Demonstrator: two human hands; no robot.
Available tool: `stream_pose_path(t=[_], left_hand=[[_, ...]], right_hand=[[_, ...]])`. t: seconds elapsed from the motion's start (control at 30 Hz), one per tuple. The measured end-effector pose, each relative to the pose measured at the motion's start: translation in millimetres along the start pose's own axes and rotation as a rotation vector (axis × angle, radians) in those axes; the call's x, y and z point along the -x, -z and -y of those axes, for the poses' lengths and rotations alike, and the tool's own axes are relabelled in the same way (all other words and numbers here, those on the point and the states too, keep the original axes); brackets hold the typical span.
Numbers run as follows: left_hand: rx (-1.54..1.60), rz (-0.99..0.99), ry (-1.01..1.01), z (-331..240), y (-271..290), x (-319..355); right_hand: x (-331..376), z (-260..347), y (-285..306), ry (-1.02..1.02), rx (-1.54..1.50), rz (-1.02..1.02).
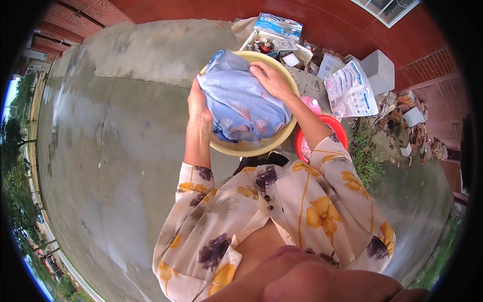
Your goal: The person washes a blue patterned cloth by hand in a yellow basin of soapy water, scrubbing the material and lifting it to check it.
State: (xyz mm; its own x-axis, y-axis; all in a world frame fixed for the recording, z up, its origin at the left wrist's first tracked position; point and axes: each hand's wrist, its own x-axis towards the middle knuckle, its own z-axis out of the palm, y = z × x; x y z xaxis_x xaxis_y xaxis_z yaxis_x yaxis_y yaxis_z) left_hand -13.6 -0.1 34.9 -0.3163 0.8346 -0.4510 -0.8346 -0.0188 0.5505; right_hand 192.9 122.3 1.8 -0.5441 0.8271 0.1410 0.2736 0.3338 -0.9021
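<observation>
A pale blue cloth (241, 98) with a faint pink pattern is bunched up over a round yellow basin (241, 149) on the concrete ground. My left hand (198, 103) grips the cloth's left edge. My right hand (271, 79) presses down on its upper right side, fingers spread over the fabric. Most of the basin's inside is hidden under the cloth.
A red bucket (338, 126) and a pink bottle (311, 104) stand to the right of the basin. Behind it lie a box of small bottles (269, 44), plastic bags (349, 90), a grey block (380, 70) and rubble (412, 126). Wet concrete (110, 151) spreads left.
</observation>
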Motion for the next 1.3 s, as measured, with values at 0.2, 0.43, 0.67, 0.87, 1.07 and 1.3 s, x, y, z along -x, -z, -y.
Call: stream_pose_path(t=[0.2,0.43,0.67,0.87,1.07,1.3], left_hand=[[-0.023,0.041,-0.146,-63.0,-77.8,38.8],[-0.004,0.182,-0.306,-91.9,-98.2,49.2],[-0.073,0.073,-0.55,-89.8,-88.6,77.7],[-0.624,-0.078,-0.319,-16.0,35.6,56.2],[-1.072,-0.126,-0.415,5.1,60.5,71.1],[-1.887,-0.307,-1.092,23.0,9.8,92.9]], right_hand=[[74.3,-41.7,21.6,-0.028,0.128,0.229],[36.2,12.2,37.3,-0.258,-0.583,-0.341],[-3.8,135.5,58.1,0.048,-0.817,-0.235],[22.3,96.6,-5.7,0.399,-0.087,-0.163],[96.3,38.8,-51.9,0.511,0.38,0.235],[10.9,-4.3,12.9,0.655,0.595,-0.123]])
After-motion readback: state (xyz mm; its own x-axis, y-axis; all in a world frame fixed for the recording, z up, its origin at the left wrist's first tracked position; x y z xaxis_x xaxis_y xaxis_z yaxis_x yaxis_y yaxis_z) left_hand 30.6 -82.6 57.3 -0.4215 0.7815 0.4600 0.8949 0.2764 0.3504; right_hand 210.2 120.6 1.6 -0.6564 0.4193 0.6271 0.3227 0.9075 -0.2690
